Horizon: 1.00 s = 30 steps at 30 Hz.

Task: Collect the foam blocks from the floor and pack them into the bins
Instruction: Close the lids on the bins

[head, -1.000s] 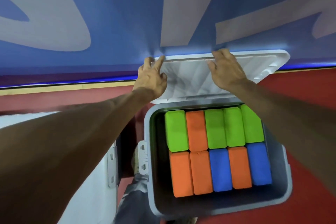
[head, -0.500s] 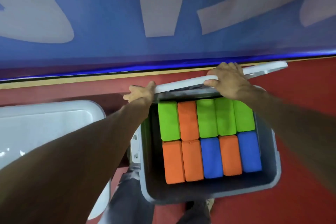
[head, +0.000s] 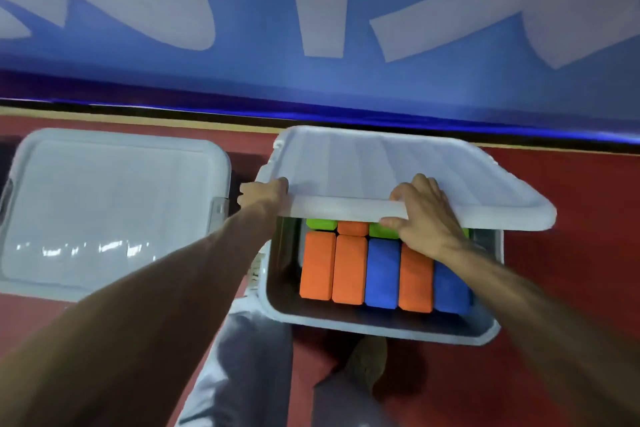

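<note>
My left hand (head: 263, 192) and right hand (head: 427, 218) are bare, and so are both forearms (head: 194, 288) along all their visible length. I wear pale grey-blue trousers (head: 249, 378) of loosely creased cloth on both legs, and a dull olive-brown shoe (head: 367, 357) with a rough-textured upper.

The red floor (head: 588, 253) carries two grey bins: the open bin (head: 381, 326) stands beneath the right hand (head: 426, 218), the lidded bin (head: 114, 211) just left of the left hand (head: 265, 192). A shoe (head: 367, 357) rests nearer than both.
</note>
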Each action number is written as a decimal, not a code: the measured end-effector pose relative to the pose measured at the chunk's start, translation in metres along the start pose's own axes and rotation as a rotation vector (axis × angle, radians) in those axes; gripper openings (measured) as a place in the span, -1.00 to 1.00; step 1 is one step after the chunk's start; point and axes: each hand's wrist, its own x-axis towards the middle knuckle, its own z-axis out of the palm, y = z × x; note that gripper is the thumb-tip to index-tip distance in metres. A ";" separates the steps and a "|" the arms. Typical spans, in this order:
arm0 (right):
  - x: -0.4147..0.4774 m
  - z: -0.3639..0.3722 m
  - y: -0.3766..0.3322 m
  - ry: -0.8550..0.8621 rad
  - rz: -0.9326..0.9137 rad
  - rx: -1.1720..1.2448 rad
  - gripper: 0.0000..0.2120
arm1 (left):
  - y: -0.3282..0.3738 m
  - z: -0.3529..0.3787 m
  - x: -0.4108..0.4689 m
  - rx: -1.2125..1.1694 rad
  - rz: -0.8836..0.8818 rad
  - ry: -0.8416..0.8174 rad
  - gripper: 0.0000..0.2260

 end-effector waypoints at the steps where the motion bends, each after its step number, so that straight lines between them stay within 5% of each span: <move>1: -0.009 0.004 0.000 0.002 -0.014 -0.006 -0.60 | -0.013 -0.002 0.000 -0.003 -0.012 0.026 -0.44; 4: -0.034 0.025 0.004 0.015 0.007 0.041 -0.59 | -0.053 -0.003 0.001 0.035 0.002 0.098 -0.39; 8: -0.060 0.077 0.010 0.089 0.085 0.107 -0.64 | -0.095 0.003 -0.010 0.161 0.070 0.178 -0.61; 13: -0.095 0.145 0.015 0.057 0.093 0.019 -0.53 | -0.154 0.009 0.004 0.331 0.129 0.088 -0.68; 17: -0.116 0.175 -0.001 -0.129 0.182 -0.121 -0.65 | -0.187 0.011 0.010 0.532 0.142 0.049 -0.67; 21: -0.131 0.195 0.000 -0.213 0.193 -0.107 -0.61 | -0.204 0.011 0.018 0.578 0.107 -0.017 -0.70; 30: -0.115 0.182 -0.002 -0.240 0.227 0.055 -0.85 | -0.205 0.004 0.037 0.530 0.049 -0.097 -0.53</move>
